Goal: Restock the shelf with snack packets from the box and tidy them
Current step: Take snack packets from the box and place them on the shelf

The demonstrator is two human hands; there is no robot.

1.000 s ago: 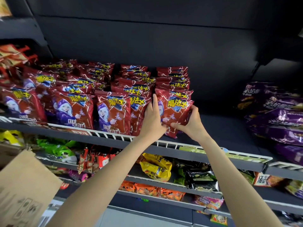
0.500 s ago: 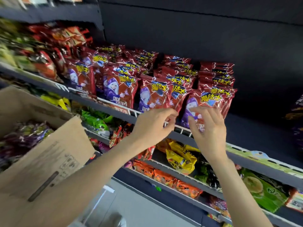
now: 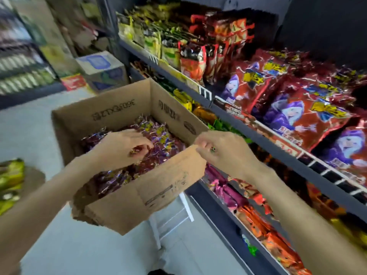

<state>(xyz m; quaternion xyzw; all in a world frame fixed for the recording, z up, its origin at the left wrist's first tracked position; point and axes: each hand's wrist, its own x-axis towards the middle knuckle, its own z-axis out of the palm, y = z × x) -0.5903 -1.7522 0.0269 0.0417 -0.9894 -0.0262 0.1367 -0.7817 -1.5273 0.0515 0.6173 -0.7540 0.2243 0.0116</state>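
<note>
An open brown cardboard box [image 3: 127,147], printed with dark lettering on its inner walls, sits in front of the person and just left of the dark metal shelf [image 3: 264,147], and it is heaped with shiny purple-and-maroon snack packets [image 3: 158,135]. The left hand [image 3: 123,147] is down inside the box on top of that heap, fingers curled into the packets, with a bit of crinkled foil showing under the fingertips (motion blur makes it hard to say whether one packet is truly gripped). The right hand [image 3: 220,153] is at the near right corner of the box, its thumb and fingers drawn together against the top edge of the cardboard flap; whether it actually pinches the flap cannot be told. On the shelf to the right stand rows of red foil snack bags with a purple-haired cartoon figure [image 3: 297,114], behind a white wire front rail [image 3: 325,171]. Further back on the same level are orange-and-black packets [image 3: 200,56] and yellow-green packets [image 3: 147,36]. The lower shelves hold pink and orange wrapped snacks [image 3: 248,199]. A blue-and-white carton [image 3: 101,70] sits on the pale floor [image 3: 83,245] beyond the box.
</note>
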